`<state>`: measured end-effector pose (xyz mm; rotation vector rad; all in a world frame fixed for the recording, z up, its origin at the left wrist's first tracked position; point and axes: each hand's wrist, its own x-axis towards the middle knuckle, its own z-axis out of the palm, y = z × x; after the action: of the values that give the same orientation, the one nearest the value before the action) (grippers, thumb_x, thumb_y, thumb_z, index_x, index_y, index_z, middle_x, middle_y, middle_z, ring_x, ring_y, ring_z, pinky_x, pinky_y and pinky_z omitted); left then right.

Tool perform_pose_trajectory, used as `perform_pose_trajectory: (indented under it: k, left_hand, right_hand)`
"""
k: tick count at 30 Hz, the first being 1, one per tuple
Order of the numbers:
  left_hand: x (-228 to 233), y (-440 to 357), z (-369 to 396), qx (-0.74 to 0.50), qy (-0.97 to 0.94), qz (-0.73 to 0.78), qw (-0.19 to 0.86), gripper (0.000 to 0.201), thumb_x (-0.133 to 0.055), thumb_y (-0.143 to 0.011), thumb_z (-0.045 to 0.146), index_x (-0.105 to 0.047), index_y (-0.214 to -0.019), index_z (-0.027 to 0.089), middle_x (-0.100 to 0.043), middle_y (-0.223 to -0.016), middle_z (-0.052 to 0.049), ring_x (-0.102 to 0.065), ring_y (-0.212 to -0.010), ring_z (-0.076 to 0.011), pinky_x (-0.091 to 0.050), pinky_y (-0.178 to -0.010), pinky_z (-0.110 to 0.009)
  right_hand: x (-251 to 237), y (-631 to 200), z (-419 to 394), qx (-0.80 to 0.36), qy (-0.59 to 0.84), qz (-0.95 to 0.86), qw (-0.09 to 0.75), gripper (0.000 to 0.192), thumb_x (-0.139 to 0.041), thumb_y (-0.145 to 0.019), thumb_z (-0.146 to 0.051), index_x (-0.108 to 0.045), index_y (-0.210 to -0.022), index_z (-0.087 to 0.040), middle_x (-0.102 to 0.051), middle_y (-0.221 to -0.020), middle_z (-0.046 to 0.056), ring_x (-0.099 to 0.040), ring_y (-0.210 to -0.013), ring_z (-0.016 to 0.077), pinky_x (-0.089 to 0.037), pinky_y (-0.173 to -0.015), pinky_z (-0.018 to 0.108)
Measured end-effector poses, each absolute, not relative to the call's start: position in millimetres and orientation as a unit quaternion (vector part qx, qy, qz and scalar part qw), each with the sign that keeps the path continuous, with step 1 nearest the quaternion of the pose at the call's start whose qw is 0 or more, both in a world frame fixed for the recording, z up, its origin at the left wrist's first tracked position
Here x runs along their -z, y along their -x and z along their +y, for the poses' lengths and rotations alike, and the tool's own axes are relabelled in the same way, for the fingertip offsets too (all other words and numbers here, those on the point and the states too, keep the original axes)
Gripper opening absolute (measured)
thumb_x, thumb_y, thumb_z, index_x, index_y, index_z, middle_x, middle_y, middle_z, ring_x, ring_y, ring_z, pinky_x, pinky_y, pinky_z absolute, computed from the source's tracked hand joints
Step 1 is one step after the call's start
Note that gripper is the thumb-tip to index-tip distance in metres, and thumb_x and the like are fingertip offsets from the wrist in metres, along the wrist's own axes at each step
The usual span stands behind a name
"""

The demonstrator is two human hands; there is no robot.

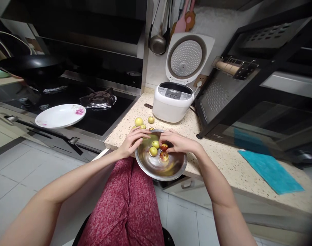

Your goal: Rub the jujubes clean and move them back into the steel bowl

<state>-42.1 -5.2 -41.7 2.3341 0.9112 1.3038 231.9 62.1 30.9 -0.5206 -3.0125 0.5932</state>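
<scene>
A round steel bowl (171, 169) sits at the front edge of the speckled counter (222, 157) and overhangs it slightly. Inside lie three small green and red fruits (153, 151). My left hand (132, 140) rests on the bowl's left rim, fingers curled over it. My right hand (176, 141) reaches in from the right, its fingertips pinching a reddish fruit (164, 147). Several more yellow-green fruits (139, 121) lie on the counter just behind the bowl.
A white rice cooker (172, 101) with its lid raised stands behind the fruits. Left is a black gas hob (98, 99) with a white flowered plate (60, 116) and a dark wok (30, 66). A teal cloth (271, 171) lies right, below a black rack (248, 85).
</scene>
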Motion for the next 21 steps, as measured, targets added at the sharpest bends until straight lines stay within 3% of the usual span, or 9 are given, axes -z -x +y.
perform_pose_trajectory:
  k: [5,12,21]
  left_hand:
    - [42.2,42.0,-4.9,-0.458,-0.816,0.316,0.156,0.037,-0.039,-0.109,0.034,-0.072,-0.121,0.020,-0.073,-0.135,-0.010,-0.063,-0.135,-0.0269,-0.032,-0.125,-0.055]
    - [43.5,42.4,-4.5,-0.457,-0.817,0.314,0.160,0.040,-0.038,-0.111,0.037,-0.071,-0.124,0.020,-0.073,-0.135,-0.010,-0.062,-0.136,-0.0271,-0.032,-0.126,-0.056]
    - [46.4,38.7,-4.9,-0.505,-0.757,0.382,0.160,0.039,-0.036,-0.111,0.032,-0.062,-0.139,0.022,-0.071,-0.137,-0.011,-0.065,-0.129,-0.0251,-0.048,-0.116,-0.050]
  right_hand:
    - [-31.9,-235.7,64.6,-0.215,0.161,-0.963,0.026,0.024,-0.077,-0.088,-0.022,-0.067,-0.110,-0.021,-0.069,-0.115,0.007,-0.060,-0.112,0.0274,-0.039,-0.104,0.045]
    - [-24.8,-249.3,89.0,-0.229,0.239,-0.923,0.196,0.030,-0.071,-0.095,-0.049,-0.066,-0.105,-0.021,-0.071,-0.109,0.008,-0.063,-0.101,0.0264,-0.048,-0.093,0.040]
    - [-17.6,-242.4,92.5,-0.267,0.251,-0.917,0.155,0.034,-0.065,-0.097,-0.048,-0.071,-0.111,-0.017,-0.076,-0.106,0.009,-0.067,-0.090,0.0243,-0.050,-0.081,0.034]
